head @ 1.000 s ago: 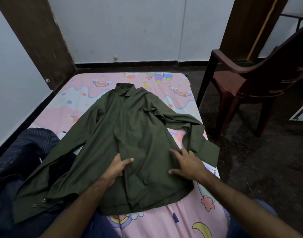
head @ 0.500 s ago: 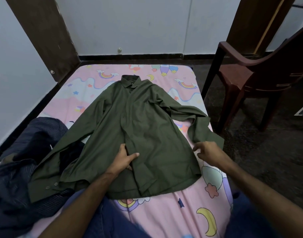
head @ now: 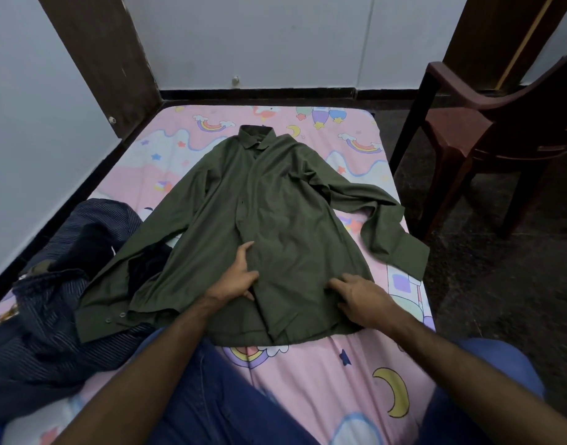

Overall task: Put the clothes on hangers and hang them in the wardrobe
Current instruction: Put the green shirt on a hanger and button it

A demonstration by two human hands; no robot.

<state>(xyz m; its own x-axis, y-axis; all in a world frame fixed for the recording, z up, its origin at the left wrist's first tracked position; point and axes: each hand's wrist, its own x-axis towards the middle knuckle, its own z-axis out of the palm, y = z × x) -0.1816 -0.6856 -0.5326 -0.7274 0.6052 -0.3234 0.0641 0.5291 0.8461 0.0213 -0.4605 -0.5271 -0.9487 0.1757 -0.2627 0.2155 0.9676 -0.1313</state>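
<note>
1. In the head view, we see a dark olive-green long-sleeved cotton shirt (head: 275, 220) lying front side up on a mattress with a pink cartoon-printed sheet (head: 323, 374). The collar points away from us and the hem is close to our knees.

2. Our left hand (head: 237, 277) rests on the front placket in the lower part of the shirt. Its fingers are loosely spread and lie on the cloth — we judge it holds the two fronts together so they do not slide.

3. Our right hand (head: 362, 298) lies flat near the right lower edge of the shirt, with fingers spread and pressing down. It pinches nothing, and we think it is there to smooth the fabric.

4. The right sleeve is bent, and its cuff hangs over the side of the mattress; the left sleeve lies partly over a heap of dark blue striped clothes (head: 51, 316).

5. A dark brown plastic armchair (head: 487, 136) stands on the floor just beside the mattress.

6. We see no hanger and no wardrobe here, so the hanging step is not yet begun — the shirt is only being laid out.
</note>
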